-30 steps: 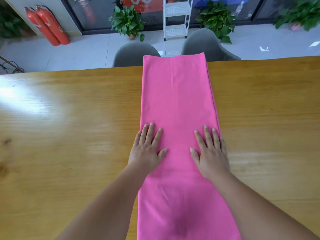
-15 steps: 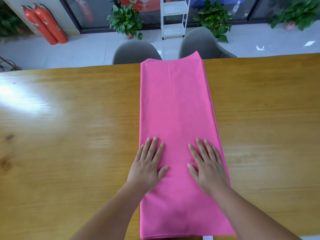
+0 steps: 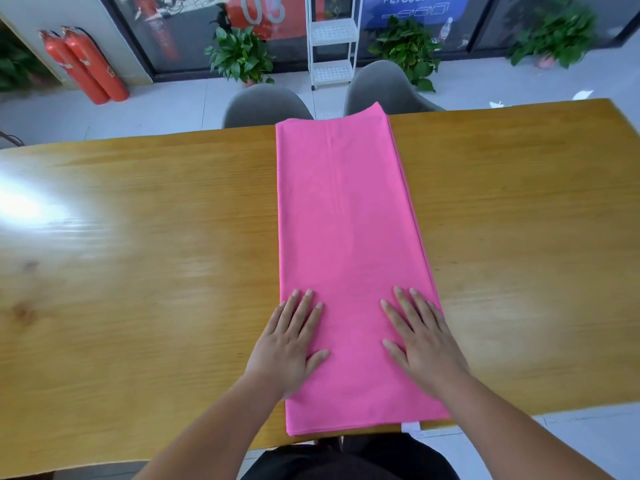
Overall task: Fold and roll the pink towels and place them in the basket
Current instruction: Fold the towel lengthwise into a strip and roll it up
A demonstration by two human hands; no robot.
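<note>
A pink towel (image 3: 346,220) lies folded into a long strip across the wooden table (image 3: 138,271), running from the far edge to the near edge. Its far end hangs slightly past the table's back edge. My left hand (image 3: 289,344) lies flat with straight fingers on the towel's near left part. My right hand (image 3: 420,341) presses flat on the near right part, close to the towel's right edge. A small white tag (image 3: 410,426) shows at the towel's near right corner. No basket is in view.
Two grey chairs (image 3: 266,105) stand behind the table's far edge. Beyond them are a white shelf rack (image 3: 332,39), potted plants (image 3: 242,57) and two red fire extinguishers (image 3: 86,64) on the floor at the left.
Both flat hands have slid toward me along the towel, from its middle to its near end. The view has tilted so the towel's near edge now shows.
</note>
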